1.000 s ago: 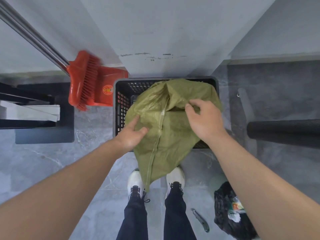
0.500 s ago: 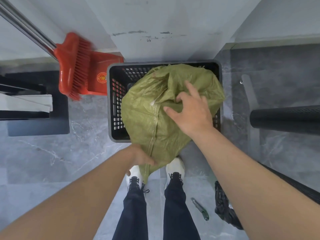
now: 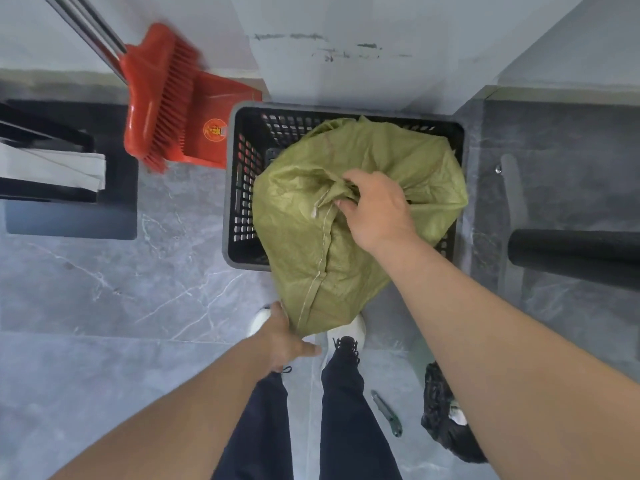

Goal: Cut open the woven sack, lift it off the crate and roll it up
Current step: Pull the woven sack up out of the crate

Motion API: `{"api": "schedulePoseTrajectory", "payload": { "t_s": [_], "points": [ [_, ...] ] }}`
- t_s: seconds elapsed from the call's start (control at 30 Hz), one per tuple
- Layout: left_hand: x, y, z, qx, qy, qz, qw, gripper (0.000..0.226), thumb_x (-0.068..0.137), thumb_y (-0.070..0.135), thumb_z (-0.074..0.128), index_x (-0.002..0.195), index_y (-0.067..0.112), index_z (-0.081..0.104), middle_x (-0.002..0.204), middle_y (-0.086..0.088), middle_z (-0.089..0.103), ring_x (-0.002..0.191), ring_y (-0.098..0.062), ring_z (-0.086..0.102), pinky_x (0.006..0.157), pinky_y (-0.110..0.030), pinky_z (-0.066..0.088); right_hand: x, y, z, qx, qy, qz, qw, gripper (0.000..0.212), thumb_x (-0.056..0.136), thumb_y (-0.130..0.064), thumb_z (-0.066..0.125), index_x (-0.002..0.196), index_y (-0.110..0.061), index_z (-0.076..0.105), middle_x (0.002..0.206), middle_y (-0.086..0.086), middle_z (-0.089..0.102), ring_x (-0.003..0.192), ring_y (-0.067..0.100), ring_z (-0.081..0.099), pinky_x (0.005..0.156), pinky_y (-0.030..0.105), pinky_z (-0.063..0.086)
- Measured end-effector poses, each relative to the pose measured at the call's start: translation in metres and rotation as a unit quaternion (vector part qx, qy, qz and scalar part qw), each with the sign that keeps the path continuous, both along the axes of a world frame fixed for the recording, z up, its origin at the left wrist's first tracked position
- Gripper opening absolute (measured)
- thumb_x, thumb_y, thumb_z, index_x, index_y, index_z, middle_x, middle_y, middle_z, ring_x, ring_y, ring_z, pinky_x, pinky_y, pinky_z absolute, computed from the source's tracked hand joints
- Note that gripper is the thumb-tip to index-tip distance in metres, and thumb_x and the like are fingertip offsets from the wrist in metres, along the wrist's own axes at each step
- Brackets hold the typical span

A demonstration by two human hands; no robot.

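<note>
A crumpled olive-green woven sack [image 3: 349, 233] hangs above a black perforated plastic crate [image 3: 242, 174], its lower end drooping over the crate's near rim toward my shoes. My right hand [image 3: 375, 211] grips a bunched fold near the top of the sack, beside the stitched seam. My left hand [image 3: 282, 336] holds the sack's bottom tip from below, fingers curled under the cloth. A small utility knife [image 3: 387, 414] lies on the floor to the right of my right foot.
A red broom and dustpan [image 3: 173, 105] lean against the wall left of the crate. A black bag [image 3: 446, 424] sits on the grey floor at lower right. A dark roll [image 3: 575, 252] lies to the right, and a dark stand with white sheets [image 3: 55, 168] to the left.
My left hand has slid down the sack from its middle to the bottom tip. My right hand has moved toward the seam and bunched the cloth.
</note>
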State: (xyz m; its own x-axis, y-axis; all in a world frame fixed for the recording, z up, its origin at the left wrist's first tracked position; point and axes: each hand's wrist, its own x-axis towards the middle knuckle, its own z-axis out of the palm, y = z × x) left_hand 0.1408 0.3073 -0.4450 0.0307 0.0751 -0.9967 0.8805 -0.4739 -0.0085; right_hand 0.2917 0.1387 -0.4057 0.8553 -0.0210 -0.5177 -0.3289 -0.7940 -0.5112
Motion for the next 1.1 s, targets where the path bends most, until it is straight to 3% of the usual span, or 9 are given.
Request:
{"api": "schedulePoseTrajectory", "payload": {
  "t_s": [0.07,0.17,0.23,0.33,0.53,0.63,0.77,0.87,1.1],
  "points": [
    [-0.024,0.004,-0.018,0.043,-0.041,-0.032,0.998,0.080,0.054,0.034,0.084,0.124,0.021,0.048,0.108,-0.005,0.068,0.095,-0.025,0.070,0.085,-0.041,0.062,-0.003,0.000,-0.005,-0.009,-0.009,-0.008,1.000,0.024,0.097,-0.028,0.068,0.121,-0.026,0.069,0.109,0.002,0.062,0.106,0.026,0.060,0.088,0.034,0.048],
    [-0.032,0.007,-0.025,0.087,-0.109,-0.006,0.990,0.012,0.066,0.023,0.066,0.075,0.020,0.074,0.079,0.000,0.077,0.075,-0.024,0.072,0.072,-0.038,0.063,-0.008,0.000,-0.007,-0.016,-0.038,-0.035,0.999,0.018,0.097,-0.024,0.067,0.115,-0.024,0.073,0.109,0.004,0.065,0.103,0.023,0.060,0.081,0.029,0.041],
    [-0.022,0.007,-0.016,0.081,-0.129,-0.012,0.988,0.023,0.078,0.015,0.058,0.060,0.018,0.072,0.076,0.000,0.076,0.071,-0.026,0.071,0.065,-0.033,0.060,-0.012,0.002,-0.003,-0.021,-0.056,-0.066,0.996,0.021,0.099,-0.022,0.065,0.118,-0.024,0.073,0.109,0.002,0.062,0.101,0.019,0.057,0.080,0.025,0.035],
    [-0.005,0.012,-0.003,0.047,-0.125,-0.015,0.991,0.024,0.074,0.012,0.049,0.067,0.015,0.072,0.076,-0.006,0.078,0.077,-0.031,0.073,0.078,-0.039,0.064,-0.018,0.012,0.011,-0.016,-0.087,-0.120,0.989,0.026,0.100,-0.019,0.062,0.124,-0.022,0.072,0.106,-0.002,0.054,0.096,0.014,0.050,0.080,0.020,0.032],
    [0.019,0.009,0.048,-0.042,-0.201,-0.032,0.978,0.011,0.073,0.015,0.056,0.073,0.011,0.067,0.074,-0.013,0.070,0.073,-0.027,0.063,0.071,-0.040,0.053,-0.018,0.025,0.054,-0.005,-0.139,-0.227,0.964,0.026,0.103,-0.016,0.056,0.123,-0.020,0.072,0.104,-0.003,0.054,0.091,0.011,0.047,0.074,0.015,0.028],
    [0.023,0.006,0.081,-0.079,-0.280,-0.033,0.956,0.018,0.083,0.020,0.053,0.080,0.011,0.068,0.079,-0.019,0.070,0.074,-0.025,0.062,0.081,-0.051,0.058,-0.017,0.020,0.084,0.000,-0.197,-0.272,0.942,0.025,0.101,-0.010,0.053,0.114,-0.018,0.073,0.103,-0.001,0.059,0.087,0.010,0.047,0.069,0.013,0.027],
    [0.026,0.011,0.128,-0.093,-0.401,-0.047,0.910,0.016,0.089,0.019,0.053,0.076,0.014,0.061,0.066,0.005,0.059,0.067,-0.020,0.055,0.073,-0.049,0.054,-0.024,0.012,0.125,0.014,-0.281,-0.357,0.891,0.025,0.096,-0.009,0.051,0.109,-0.015,0.071,0.099,-0.001,0.055,0.083,0.006,0.045,0.074,0.013,0.029],
    [0.014,0.016,0.157,-0.083,-0.471,-0.111,0.871,0.021,0.092,0.020,0.052,0.073,0.012,0.055,0.060,0.003,0.051,0.059,-0.020,0.046,0.063,-0.049,0.048,-0.039,0.014,0.149,0.021,-0.282,-0.394,0.875,0.023,0.097,-0.010,0.051,0.106,-0.015,0.071,0.100,0.003,0.060,0.081,0.005,0.049,0.070,0.011,0.031],
    [0.042,0.016,0.203,-0.044,-0.588,-0.079,0.804,0.026,0.093,0.021,0.055,0.069,0.011,0.051,0.056,0.006,0.047,0.060,-0.024,0.047,0.058,-0.042,0.039,-0.060,0.024,0.196,0.050,-0.298,-0.400,0.865,0.023,0.098,-0.008,0.051,0.105,-0.019,0.070,0.098,0.000,0.055,0.079,-0.014,0.050,0.071,0.000,0.033]
  ]
}}
